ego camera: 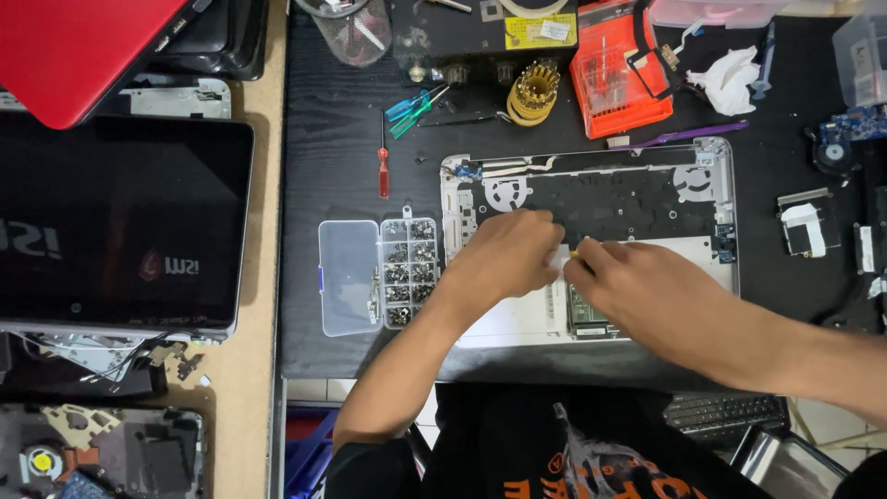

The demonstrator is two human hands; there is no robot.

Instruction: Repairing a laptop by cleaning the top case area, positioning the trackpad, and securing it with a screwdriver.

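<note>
Both hands rest on the opened laptop shell (591, 194) lying on the black worktop (342, 176). The left hand (504, 259) presses with fingers together; the right hand (647, 296) pinches a small yellowish piece (575, 251). A screw box (408, 273) sits just left.

Opened laptop chassis (637, 199) lies centre on the counter (342, 166). Screw box (379, 274) sits just left; screwdriver (383, 162) behind it. Both hands (504, 259) rest on the chassis, apparently touching.

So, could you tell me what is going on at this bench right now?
A person is bent over an opened laptop shell lying on a black table. The left hand rests on its middle, while the right hand pinches something small and yellowish at the fingers; what it is cannot be told. An open screw box and a red screwdriver lie to the left.
</note>
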